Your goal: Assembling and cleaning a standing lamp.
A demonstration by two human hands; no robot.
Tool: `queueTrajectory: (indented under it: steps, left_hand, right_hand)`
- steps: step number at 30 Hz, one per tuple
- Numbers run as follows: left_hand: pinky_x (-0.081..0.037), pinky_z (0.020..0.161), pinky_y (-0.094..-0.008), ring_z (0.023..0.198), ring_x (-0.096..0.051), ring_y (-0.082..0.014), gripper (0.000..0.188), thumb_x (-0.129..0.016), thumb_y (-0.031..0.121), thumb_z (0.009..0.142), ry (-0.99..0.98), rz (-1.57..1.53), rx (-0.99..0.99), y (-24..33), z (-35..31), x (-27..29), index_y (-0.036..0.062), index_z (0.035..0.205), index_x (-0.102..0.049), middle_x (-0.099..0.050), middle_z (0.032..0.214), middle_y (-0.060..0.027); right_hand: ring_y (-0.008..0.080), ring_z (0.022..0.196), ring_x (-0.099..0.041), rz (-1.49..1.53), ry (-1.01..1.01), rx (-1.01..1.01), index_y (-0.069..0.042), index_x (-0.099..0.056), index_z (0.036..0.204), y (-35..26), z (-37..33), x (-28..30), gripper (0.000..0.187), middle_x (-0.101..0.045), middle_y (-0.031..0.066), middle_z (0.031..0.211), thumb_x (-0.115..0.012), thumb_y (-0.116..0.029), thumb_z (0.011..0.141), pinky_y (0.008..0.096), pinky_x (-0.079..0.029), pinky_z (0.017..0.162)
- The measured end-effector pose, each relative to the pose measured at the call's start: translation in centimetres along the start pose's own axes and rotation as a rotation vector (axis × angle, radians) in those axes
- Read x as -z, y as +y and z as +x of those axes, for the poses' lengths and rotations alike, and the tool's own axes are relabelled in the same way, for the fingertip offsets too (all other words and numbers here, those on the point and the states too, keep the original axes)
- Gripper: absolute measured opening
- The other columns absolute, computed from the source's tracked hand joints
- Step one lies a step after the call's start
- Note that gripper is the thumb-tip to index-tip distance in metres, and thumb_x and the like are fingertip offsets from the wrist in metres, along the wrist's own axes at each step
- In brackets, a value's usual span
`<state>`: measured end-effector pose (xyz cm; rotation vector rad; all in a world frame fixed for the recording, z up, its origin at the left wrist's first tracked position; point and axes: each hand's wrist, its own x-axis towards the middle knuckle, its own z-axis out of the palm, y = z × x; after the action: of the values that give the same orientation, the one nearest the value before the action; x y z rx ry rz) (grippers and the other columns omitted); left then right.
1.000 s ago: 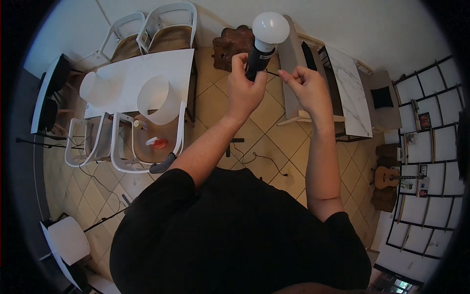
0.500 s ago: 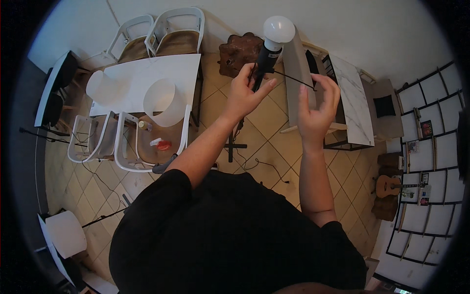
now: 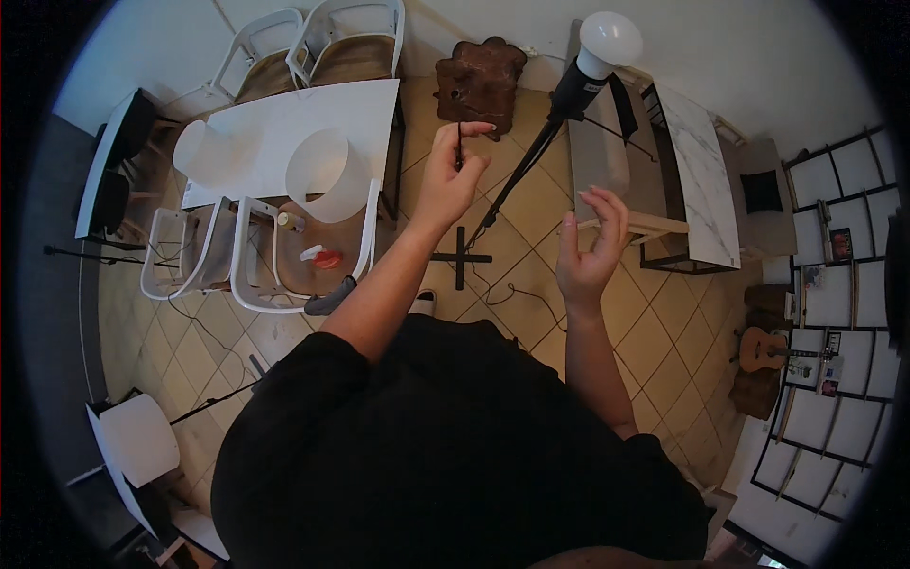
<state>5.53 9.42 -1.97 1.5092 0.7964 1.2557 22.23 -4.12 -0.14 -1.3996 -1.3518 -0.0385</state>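
Observation:
A floor lamp stands in front of me, its black pole (image 3: pixel 519 175) leaning up and to the right from a cross-shaped base (image 3: pixel 462 258). It carries a bare white bulb (image 3: pixel 609 45) in a black socket (image 3: pixel 574 93), and a thin black rod (image 3: pixel 621 136) sticks out beside the socket. My left hand (image 3: pixel 445 190), left of the pole and apart from it, pinches a short, thin black piece (image 3: pixel 460 147) between thumb and fingers; its kind is unclear. Right of the pole, my right hand (image 3: pixel 592 256) is raised with fingers loosely curled and apart, holding nothing.
A white cylindrical lampshade (image 3: pixel 327 175) rests by the white table (image 3: pixel 365 106), with another pale shade (image 3: pixel 194 152) on it. A small bottle (image 3: pixel 290 221) and a red-and-white item (image 3: pixel 324 257) lie on a chair seat. A brown stump-like stool (image 3: pixel 482 81), bench (image 3: pixel 592 156) and floor cable (image 3: pixel 521 289) are around.
My left hand has come away from the lamp pole, now with the thin black piece showing in its fingers. The lamp top appears further right and up; my right hand is lower, away from the rod.

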Motion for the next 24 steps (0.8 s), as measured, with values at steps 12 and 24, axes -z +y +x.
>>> queueTrajectory:
  steps: [12,24]
  left_hand:
    - [-0.044,0.096,-0.0286,0.113,-0.051,-0.0181,0.065,-0.038,-0.007,0.084,-0.365,0.007,0.027,2.8,-5.0,0.0,-0.0019,0.148,-0.045,-0.038,0.145,-0.0129]
    - [-0.051,0.091,-0.0364,0.107,-0.065,-0.0276,0.045,-0.041,0.001,0.097,-0.555,0.078,0.426,1.6,-9.5,2.2,-0.0055,0.141,-0.049,-0.067,0.115,-0.0189]
  right_hand:
    - [0.0135,0.086,-0.063,0.371,-0.282,-0.229,0.002,-0.070,0.107,-1.4,0.1,-2.8,0.018,-0.065,0.0075,0.098,-0.072,-0.003,0.090,0.0268,-0.049,0.075]
    - [0.0111,0.075,-0.063,0.420,-0.460,-0.290,0.001,-0.067,0.093,-1.0,-3.1,-3.6,0.007,-0.066,0.0050,0.085,-0.072,-0.001,0.088,0.0251,-0.050,0.067]
